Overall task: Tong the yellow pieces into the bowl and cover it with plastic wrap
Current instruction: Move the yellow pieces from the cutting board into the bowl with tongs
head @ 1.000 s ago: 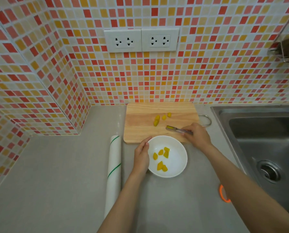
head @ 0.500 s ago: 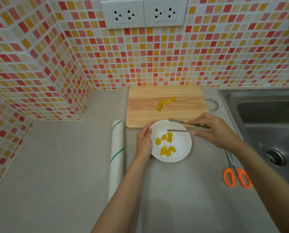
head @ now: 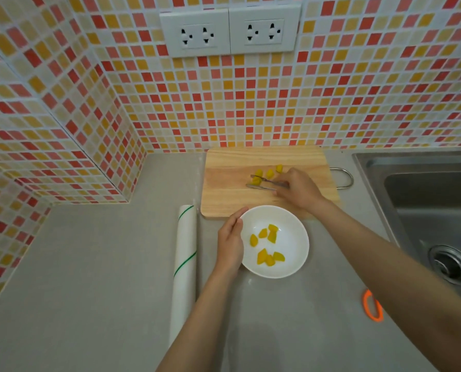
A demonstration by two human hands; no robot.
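Note:
A white bowl (head: pixel 291 267) sits on the grey counter just in front of a wooden cutting board (head: pixel 229 194). Several yellow pieces (head: pixel 268 247) lie in the bowl. A few more yellow pieces (head: pixel 269 173) remain on the board. My right hand (head: pixel 299 190) holds metal tongs (head: pixel 264 183) over the board, their tips spread around the lowest yellow piece there. My left hand (head: pixel 230 240) rests against the bowl's left rim. A roll of plastic wrap (head: pixel 185 267) lies on the counter left of the bowl.
A steel sink (head: pixel 425 200) fills the right side. Orange-handled scissors (head: pixel 372 306) lie on the counter partly hidden by my right forearm. Tiled walls close the back and left. Two white sockets (head: pixel 229 29) sit on the back wall.
My right hand moved the tongs from over the bowl back to the cutting board, next to the remaining pieces. My left hand stayed on the bowl's rim. The view shifted.

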